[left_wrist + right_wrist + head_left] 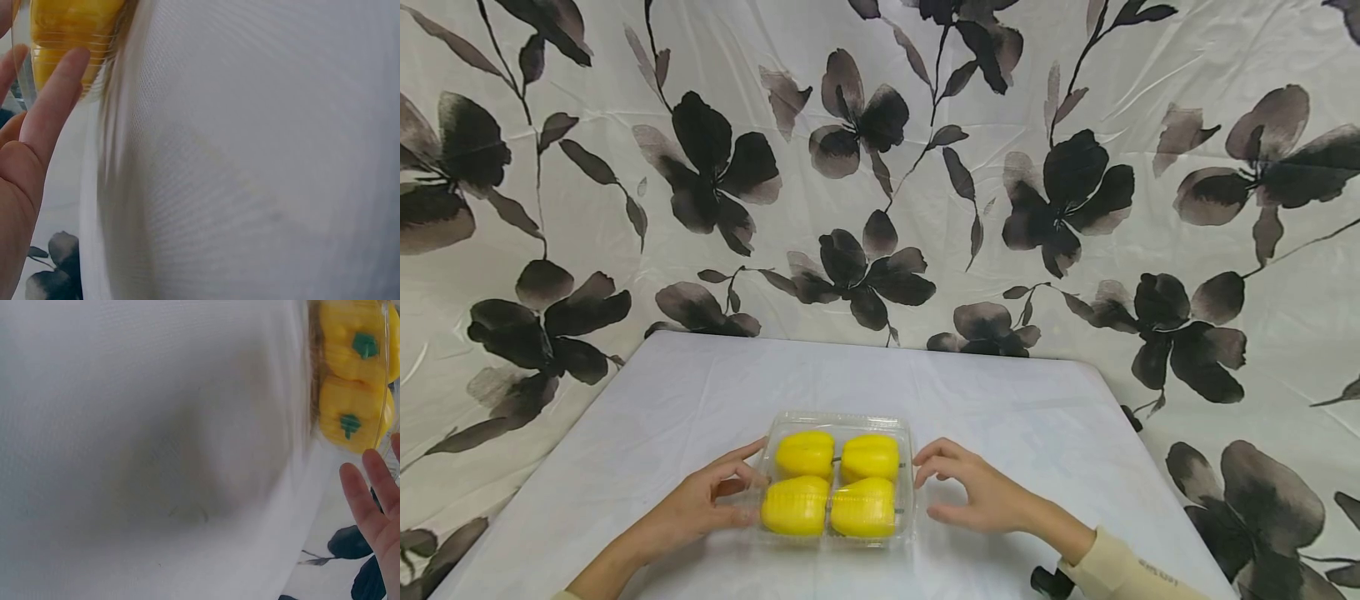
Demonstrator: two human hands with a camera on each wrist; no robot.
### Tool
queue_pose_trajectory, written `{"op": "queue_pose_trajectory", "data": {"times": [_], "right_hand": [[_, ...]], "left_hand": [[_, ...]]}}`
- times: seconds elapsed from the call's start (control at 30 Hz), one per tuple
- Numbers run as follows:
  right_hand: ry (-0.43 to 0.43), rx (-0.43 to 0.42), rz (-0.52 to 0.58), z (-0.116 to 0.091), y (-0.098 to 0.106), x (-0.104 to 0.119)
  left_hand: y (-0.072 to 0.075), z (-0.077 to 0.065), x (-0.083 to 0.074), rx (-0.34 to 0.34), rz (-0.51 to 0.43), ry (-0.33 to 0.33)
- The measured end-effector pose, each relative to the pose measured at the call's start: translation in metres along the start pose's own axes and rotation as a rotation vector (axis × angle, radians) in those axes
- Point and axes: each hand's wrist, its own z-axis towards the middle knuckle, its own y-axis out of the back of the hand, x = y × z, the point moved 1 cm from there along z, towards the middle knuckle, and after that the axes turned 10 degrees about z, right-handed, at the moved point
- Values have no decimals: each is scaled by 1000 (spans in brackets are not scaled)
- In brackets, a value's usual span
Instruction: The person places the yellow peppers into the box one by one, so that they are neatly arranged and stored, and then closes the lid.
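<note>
A clear plastic clamshell box [837, 421] lies on the white table, holding several yellow bell peppers [870, 457] in two rows. Green stems [365, 345] on the peppers face the right side in the right wrist view. My left hand [703, 500] is at the box's left side, fingers loosely bent and fingertips right at the wall. In the left wrist view, one finger [56, 103] lies along the ribbed plastic wall. My right hand [977, 492] is beside the right wall, its fingers relaxed and parted, with nothing held.
White cloth covers the table [1000, 400], which extends behind and to both sides of the box. A floral curtain [955, 283] hangs behind it. A small black object [1051, 582] shows by the right sleeve, and a dark item [1132, 418] sits at the right table edge.
</note>
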Motion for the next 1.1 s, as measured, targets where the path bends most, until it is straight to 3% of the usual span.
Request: {"op": "queue_pose_trajectory", "data": {"times": [0.3, 0.7, 1.1], "right_hand": [[-49, -12, 19, -3, -8, 3], [-124, -114, 141, -4, -22, 5], [-218, -189, 269, -2, -32, 14]], "left_hand": [[0, -1, 1, 28, -74, 4], [0, -3, -1, 40, -220, 15], [3, -5, -1, 69, -284, -5]]}}
